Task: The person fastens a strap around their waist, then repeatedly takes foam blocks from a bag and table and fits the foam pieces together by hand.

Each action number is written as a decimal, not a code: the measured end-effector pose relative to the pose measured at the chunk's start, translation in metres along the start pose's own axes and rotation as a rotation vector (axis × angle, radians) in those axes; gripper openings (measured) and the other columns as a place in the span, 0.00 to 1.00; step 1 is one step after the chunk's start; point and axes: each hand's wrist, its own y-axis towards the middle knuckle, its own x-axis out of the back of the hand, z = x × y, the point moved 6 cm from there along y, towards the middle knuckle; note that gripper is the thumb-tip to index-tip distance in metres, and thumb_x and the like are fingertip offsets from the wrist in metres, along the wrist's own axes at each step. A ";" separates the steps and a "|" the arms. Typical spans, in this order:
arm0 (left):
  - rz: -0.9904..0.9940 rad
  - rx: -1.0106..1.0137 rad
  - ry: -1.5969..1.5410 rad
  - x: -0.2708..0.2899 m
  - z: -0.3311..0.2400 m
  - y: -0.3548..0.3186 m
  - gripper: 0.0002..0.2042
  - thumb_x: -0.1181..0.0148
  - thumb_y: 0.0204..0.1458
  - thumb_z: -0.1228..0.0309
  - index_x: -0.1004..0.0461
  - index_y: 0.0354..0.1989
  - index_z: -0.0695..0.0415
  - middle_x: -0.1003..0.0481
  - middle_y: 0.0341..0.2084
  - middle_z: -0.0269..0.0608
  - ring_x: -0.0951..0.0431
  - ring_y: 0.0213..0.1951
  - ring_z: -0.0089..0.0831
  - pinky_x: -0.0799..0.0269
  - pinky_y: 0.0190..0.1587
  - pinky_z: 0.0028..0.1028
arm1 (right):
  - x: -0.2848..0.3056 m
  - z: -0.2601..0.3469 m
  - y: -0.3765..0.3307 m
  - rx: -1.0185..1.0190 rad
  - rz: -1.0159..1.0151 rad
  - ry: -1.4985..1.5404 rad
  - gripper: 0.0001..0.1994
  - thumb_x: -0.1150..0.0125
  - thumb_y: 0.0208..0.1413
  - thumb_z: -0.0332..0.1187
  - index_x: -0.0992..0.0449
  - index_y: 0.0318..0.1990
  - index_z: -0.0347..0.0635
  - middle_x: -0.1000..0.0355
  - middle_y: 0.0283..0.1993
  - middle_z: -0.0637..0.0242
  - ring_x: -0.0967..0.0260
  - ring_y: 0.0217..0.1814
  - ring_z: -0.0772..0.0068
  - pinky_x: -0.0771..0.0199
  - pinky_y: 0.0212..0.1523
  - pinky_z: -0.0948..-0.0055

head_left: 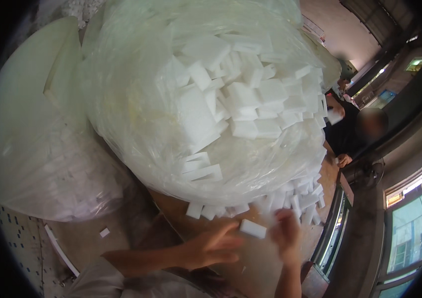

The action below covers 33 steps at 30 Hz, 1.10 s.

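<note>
Two hands are working together at the near edge of the table [250, 270]: my left hand [213, 247] is spreading its fingers open beside a white foam block [253, 228], while my right hand [286, 233] is blurring too much to tell its hold. I am judging it best to be pinching the block squarely by its long sides, keeping clear of the loose blocks [290, 201] spilling from the big plastic bag [206, 94] just behind.

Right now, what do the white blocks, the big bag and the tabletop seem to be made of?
Blocks: likely foam or sponge, matte white, cleanly cut edges. Bag: thin clear plastic film, glossy and wrinkled, blocks showing through. Tabletop: looks like wood or board, brown and dull.
</note>
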 end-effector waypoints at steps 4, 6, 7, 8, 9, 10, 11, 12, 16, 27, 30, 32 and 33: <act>-0.131 -0.284 -0.296 0.018 -0.005 0.021 0.27 0.42 0.61 0.70 0.46 0.64 0.64 0.32 0.58 0.54 0.33 0.61 0.35 0.37 0.63 0.35 | -0.068 0.095 0.012 0.452 0.352 -0.195 0.18 0.41 0.41 0.14 0.30 0.43 0.39 0.31 0.47 0.54 0.28 0.46 0.54 0.27 0.47 0.67; -0.293 -0.392 -0.473 0.030 -0.020 0.018 0.22 0.43 0.60 0.71 0.41 0.59 0.64 0.29 0.54 0.50 0.29 0.57 0.33 0.33 0.59 0.34 | -0.070 0.098 0.028 0.478 0.547 -0.093 0.14 0.40 0.41 0.15 0.27 0.37 0.39 0.29 0.46 0.54 0.27 0.50 0.47 0.27 0.51 0.63; -0.289 -0.399 -0.473 0.033 -0.017 0.017 0.22 0.43 0.60 0.71 0.41 0.59 0.64 0.29 0.54 0.50 0.29 0.57 0.33 0.33 0.59 0.34 | -0.053 0.086 0.051 0.480 0.442 -0.053 0.12 0.39 0.41 0.15 0.27 0.35 0.38 0.28 0.44 0.54 0.28 0.49 0.47 0.27 0.50 0.62; -0.372 -0.346 -0.187 0.040 -0.010 0.011 0.21 0.42 0.60 0.70 0.39 0.58 0.64 0.27 0.51 0.47 0.26 0.52 0.30 0.30 0.54 0.31 | -0.041 0.080 0.079 0.480 0.339 -0.010 0.11 0.38 0.41 0.16 0.26 0.34 0.37 0.27 0.42 0.54 0.28 0.49 0.46 0.27 0.50 0.60; -0.454 -0.288 0.100 0.047 -0.006 0.005 0.21 0.41 0.60 0.68 0.37 0.58 0.64 0.25 0.48 0.45 0.23 0.48 0.26 0.27 0.49 0.28 | -0.024 0.079 0.111 0.450 0.018 -0.357 0.11 0.38 0.40 0.17 0.26 0.34 0.35 0.27 0.39 0.53 0.28 0.47 0.48 0.28 0.49 0.59; -0.407 -0.199 0.392 0.048 -0.009 0.002 0.22 0.40 0.58 0.67 0.37 0.57 0.65 0.24 0.46 0.51 0.21 0.46 0.35 0.26 0.48 0.33 | -0.019 0.068 0.151 0.577 -0.141 -0.532 0.11 0.38 0.42 0.18 0.26 0.36 0.34 0.26 0.40 0.51 0.29 0.48 0.48 0.30 0.50 0.59; -0.413 -0.203 0.391 0.047 0.001 0.001 0.22 0.40 0.58 0.67 0.37 0.57 0.65 0.24 0.46 0.51 0.21 0.46 0.35 0.26 0.48 0.33 | -0.011 0.040 0.194 0.541 -0.137 -0.705 0.18 0.36 0.45 0.20 0.27 0.46 0.36 0.28 0.49 0.49 0.32 0.56 0.47 0.32 0.55 0.61; -0.428 -0.264 0.562 0.042 0.016 -0.001 0.22 0.38 0.56 0.66 0.35 0.55 0.63 0.24 0.45 0.51 0.21 0.45 0.37 0.25 0.45 0.33 | -0.005 0.017 0.222 0.481 -0.149 -0.760 0.23 0.34 0.45 0.22 0.29 0.52 0.38 0.31 0.54 0.49 0.35 0.59 0.46 0.33 0.57 0.59; -0.406 -0.402 0.943 0.053 0.059 0.006 0.25 0.33 0.48 0.67 0.33 0.52 0.62 0.25 0.41 0.53 0.22 0.42 0.46 0.25 0.43 0.38 | -0.034 -0.039 0.283 0.262 -0.070 -0.971 0.35 0.30 0.43 0.25 0.36 0.62 0.43 0.40 0.65 0.51 0.41 0.66 0.46 0.37 0.61 0.53; -0.304 -0.539 1.262 0.034 0.070 0.000 0.30 0.32 0.34 0.70 0.32 0.50 0.63 0.26 0.37 0.47 0.24 0.39 0.45 0.28 0.45 0.39 | 0.023 -0.014 0.252 0.462 -0.312 -0.928 0.06 0.41 0.50 0.28 0.26 0.37 0.40 0.28 0.33 0.56 0.29 0.38 0.48 0.29 0.40 0.53; -0.289 -0.551 1.296 0.032 0.069 0.001 0.30 0.32 0.33 0.71 0.32 0.50 0.62 0.26 0.37 0.47 0.24 0.39 0.45 0.28 0.43 0.39 | 0.062 0.001 0.214 0.384 -0.373 -0.902 0.04 0.45 0.53 0.27 0.31 0.31 0.36 0.30 0.27 0.50 0.31 0.32 0.43 0.33 0.33 0.52; -0.297 -0.568 1.260 0.039 0.073 -0.001 0.30 0.32 0.32 0.71 0.32 0.50 0.62 0.26 0.36 0.47 0.24 0.38 0.45 0.28 0.42 0.38 | 0.054 0.044 0.154 0.367 -0.272 -0.737 0.09 0.47 0.52 0.20 0.30 0.41 0.34 0.31 0.24 0.55 0.31 0.26 0.57 0.33 0.31 0.65; -0.319 -0.554 1.231 0.043 0.076 -0.003 0.30 0.32 0.32 0.71 0.32 0.50 0.61 0.26 0.36 0.47 0.24 0.38 0.45 0.28 0.42 0.39 | 0.058 0.039 0.124 0.341 -0.265 -0.619 0.13 0.48 0.51 0.18 0.32 0.46 0.35 0.31 0.24 0.57 0.31 0.26 0.61 0.33 0.30 0.67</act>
